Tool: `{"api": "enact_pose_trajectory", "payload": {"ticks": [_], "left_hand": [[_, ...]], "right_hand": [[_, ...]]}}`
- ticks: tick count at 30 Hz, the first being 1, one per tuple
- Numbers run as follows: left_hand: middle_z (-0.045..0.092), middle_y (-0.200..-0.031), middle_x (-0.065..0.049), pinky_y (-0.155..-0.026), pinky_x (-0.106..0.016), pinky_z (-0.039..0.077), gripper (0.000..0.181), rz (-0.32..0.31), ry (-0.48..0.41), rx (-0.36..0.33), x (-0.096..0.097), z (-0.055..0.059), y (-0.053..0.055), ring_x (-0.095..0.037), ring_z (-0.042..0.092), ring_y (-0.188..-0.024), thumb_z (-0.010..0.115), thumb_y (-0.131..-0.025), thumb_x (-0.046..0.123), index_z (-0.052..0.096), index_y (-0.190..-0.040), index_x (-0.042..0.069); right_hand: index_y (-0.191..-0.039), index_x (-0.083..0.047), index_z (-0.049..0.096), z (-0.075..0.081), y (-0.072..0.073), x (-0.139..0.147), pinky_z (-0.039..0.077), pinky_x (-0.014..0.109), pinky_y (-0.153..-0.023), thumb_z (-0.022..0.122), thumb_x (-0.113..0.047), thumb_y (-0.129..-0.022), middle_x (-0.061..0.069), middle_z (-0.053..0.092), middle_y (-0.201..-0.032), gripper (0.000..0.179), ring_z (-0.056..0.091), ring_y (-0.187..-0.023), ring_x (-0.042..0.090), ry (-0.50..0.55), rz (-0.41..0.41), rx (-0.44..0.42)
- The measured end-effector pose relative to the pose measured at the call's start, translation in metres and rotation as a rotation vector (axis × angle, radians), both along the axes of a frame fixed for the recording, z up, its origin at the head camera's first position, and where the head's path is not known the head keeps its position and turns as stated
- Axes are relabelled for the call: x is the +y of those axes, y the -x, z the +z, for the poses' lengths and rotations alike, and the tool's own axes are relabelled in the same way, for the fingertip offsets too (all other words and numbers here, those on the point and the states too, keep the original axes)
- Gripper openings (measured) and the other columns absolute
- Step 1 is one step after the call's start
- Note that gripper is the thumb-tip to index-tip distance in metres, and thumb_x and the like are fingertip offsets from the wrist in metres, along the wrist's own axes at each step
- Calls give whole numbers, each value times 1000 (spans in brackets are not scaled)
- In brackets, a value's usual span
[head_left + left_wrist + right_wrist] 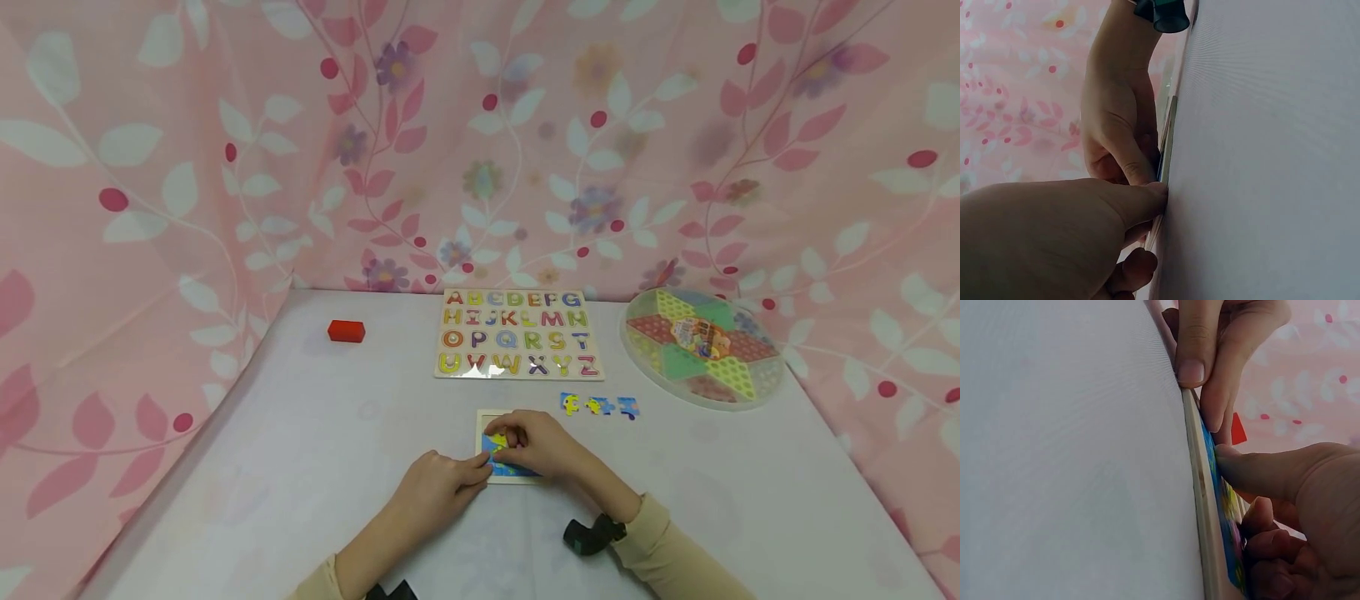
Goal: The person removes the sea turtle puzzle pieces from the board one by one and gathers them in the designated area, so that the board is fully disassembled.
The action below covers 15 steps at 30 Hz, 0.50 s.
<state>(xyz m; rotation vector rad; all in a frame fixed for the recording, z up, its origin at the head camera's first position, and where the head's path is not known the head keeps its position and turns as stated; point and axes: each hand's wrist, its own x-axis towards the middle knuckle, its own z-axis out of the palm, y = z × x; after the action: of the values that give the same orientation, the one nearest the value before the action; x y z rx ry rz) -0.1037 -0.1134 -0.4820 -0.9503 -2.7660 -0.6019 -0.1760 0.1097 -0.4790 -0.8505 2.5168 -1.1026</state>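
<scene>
A small jigsaw puzzle board point(482, 477) with a pale wooden frame and a blue and yellow picture lies on the table. My left hand point(438, 487) grips its near left corner, thumb at the edge and fingertips over the top. In the head view, my right hand point(547, 446) bends over the picture, thumb and index finger either side of a yellow puzzle piece point(499, 438). The right wrist view shows the right thumb point(1254, 472) touching the picture and the other fingers curled beside it. My right hand hides much of the board.
Loose puzzle pieces point(598, 406) lie beyond my right hand. Farther back are an alphabet board point(519, 379) and a round clear-lidded game box point(701, 350) at the right. A red block point(347, 332) stands back left. A pink floral curtain point(480, 167) hangs behind the white table point(262, 467).
</scene>
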Motion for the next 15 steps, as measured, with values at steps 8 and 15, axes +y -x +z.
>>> {"api": "enact_pose_trajectory", "payload": {"ticks": [8,15], "left_hand": [[76,-125,4,-78,-39,59,23,12,29,-32,0,2,-1,-16,78,-98,77,-99,22,83,-120,19],[77,-124,4,-74,-37,57,23,0,29,0,0,4,-1,-15,78,-95,77,-99,23,83,-121,19]], "right_hand": [[-115,-15,75,2,1,-2,37,21,-63,85,-18,-92,-7,53,-78,25,45,-68,6,23,-17,-40],[-117,-21,74,1,3,3,40,22,-66,86,-23,-92,-6,61,-93,28,47,-70,6,37,-4,7]]}}
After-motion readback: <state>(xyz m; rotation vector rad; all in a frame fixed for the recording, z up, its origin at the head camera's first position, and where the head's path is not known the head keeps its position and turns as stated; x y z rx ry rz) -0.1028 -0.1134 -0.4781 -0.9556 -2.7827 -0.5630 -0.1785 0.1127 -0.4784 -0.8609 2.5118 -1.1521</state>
